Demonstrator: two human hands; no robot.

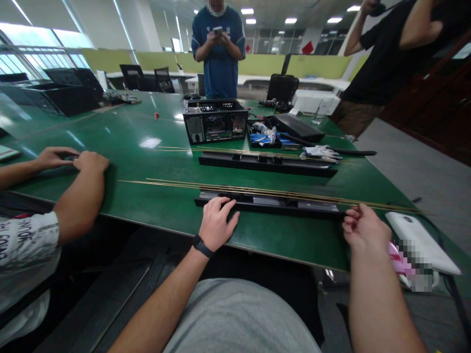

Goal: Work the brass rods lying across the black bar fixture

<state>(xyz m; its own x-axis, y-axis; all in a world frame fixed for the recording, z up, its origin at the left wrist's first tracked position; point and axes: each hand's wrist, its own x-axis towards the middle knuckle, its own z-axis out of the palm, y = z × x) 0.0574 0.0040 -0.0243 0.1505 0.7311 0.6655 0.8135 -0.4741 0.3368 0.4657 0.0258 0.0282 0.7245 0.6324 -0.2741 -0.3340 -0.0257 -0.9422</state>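
The near black trough-like rail [279,208] lies lengthwise on the green table, with several thin brass-coloured rods [257,191] resting along its top and sticking out past both ends. My left hand [218,223], a dark band on its wrist, lies on the rail's front edge, fingers spread. Just beyond the rail's right end, my right hand [366,228] is closed, its fingertips pinched together against the rods. What sits between those fingers is too small to make out. Farther back lies a second black rail [268,164], also with thin rods along it.
An open black computer case [216,122] and a tray of blue-and-white items [263,135] stand behind. Gloves [322,153] lie at the far rail. A white device [423,240] is at right. A co-worker's hands [79,159] rest at left; two people stand beyond.
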